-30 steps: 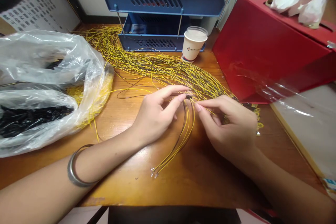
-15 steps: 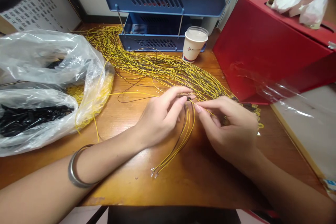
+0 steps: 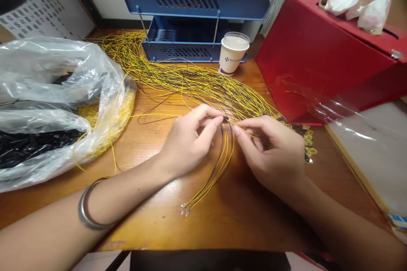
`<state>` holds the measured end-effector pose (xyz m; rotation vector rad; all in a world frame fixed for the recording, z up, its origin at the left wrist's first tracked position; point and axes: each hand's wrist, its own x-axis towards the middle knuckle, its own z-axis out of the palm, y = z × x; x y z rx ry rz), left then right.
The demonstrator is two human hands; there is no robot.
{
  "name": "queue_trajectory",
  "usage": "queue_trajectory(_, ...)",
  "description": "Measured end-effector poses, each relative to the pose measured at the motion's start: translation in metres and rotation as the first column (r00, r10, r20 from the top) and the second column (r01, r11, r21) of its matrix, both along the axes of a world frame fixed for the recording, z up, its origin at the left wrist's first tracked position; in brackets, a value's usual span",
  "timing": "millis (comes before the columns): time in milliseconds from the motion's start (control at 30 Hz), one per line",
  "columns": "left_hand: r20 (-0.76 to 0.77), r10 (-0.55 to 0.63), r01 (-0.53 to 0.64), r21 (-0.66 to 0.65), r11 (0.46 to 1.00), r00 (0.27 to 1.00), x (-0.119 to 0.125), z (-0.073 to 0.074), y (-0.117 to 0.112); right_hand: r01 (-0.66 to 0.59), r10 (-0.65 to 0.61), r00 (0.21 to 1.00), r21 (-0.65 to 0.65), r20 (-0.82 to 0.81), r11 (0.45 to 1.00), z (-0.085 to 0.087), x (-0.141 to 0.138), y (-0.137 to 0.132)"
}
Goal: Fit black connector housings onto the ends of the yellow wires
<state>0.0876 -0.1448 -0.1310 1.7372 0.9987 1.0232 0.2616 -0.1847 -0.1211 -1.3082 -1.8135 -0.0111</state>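
Note:
My left hand (image 3: 187, 142) pinches a small black ring (image 3: 225, 118) between thumb and forefinger, at the top of a thin bundle of yellow and dark wires (image 3: 216, 165) that hangs toward me and ends in small metal tips (image 3: 184, 210). My right hand (image 3: 273, 154) pinches the yellow wires just right of the ring, fingertips nearly touching the left hand's. A big loose pile of yellow wires (image 3: 178, 78) spreads across the wooden table (image 3: 241, 207) behind both hands. Small yellow and black rings (image 3: 307, 139) lie by my right hand.
Clear plastic bags (image 3: 47, 106) with black parts and yellow rings lie at the left. A blue stacked tray (image 3: 190, 0) stands at the back, a lidded paper cup (image 3: 233, 53) beside it. A red box (image 3: 321, 59) with tissue sits at the right. A metal bangle (image 3: 84, 216) circles my left wrist.
Both hands shifted slightly left and away from me, keeping their pinch on the ring and wires. A yellow wire near the bag has been drawn straighter.

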Motion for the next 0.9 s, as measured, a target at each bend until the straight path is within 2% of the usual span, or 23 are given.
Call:
queue_trajectory(67, 0.04, 0.058, -0.057, -0.019, 0.998, 0.998, 0.0004, -0.0012, 0.0016, 0.015, -0.015, 1.0, 0.011, -0.004, 1.0, 0.0, 0.0005, 0.0)
queue_trajectory(133, 0.068, 0.055, -0.052, -0.04, 0.998, 0.996, 0.0008, -0.0017, 0.002, 0.02, -0.02, 1.0, 0.025, 0.001, 0.999, 0.0006, 0.001, -0.0004)
queue_trajectory(333, 0.033, -0.115, 0.115, -0.016, 0.993, 0.993, 0.0009, 0.0007, -0.0024, -0.034, 0.031, 0.998, 0.053, 0.055, 0.998, 0.0008, 0.0007, -0.0019)
queue_trajectory(400, 0.019, -0.103, 0.104, -0.01, 0.995, 0.994, 0.001, 0.001, -0.0028, -0.028, 0.024, 0.997, 0.054, 0.068, 0.998, 0.0004, 0.0004, -0.0017)
queue_trajectory(567, 0.049, 0.008, -0.006, -0.041, 0.999, 0.999, 0.0014, 0.0004, -0.0002, -0.017, 0.016, 1.0, 0.031, 0.025, 0.999, 0.0016, 0.0007, -0.0014)
queue_trajectory(767, 0.056, -0.094, 0.095, -0.023, 0.995, 0.994, 0.0013, 0.0027, -0.0028, -0.028, 0.028, 0.999, 0.055, 0.016, 0.998, 0.0024, 0.002, -0.0022)
queue_trajectory(900, 0.049, -0.057, 0.058, -0.019, 0.998, 0.997, 0.0017, 0.004, -0.0036, -0.033, 0.032, 0.999, 0.038, 0.024, 0.999, 0.0022, 0.0014, -0.0018)
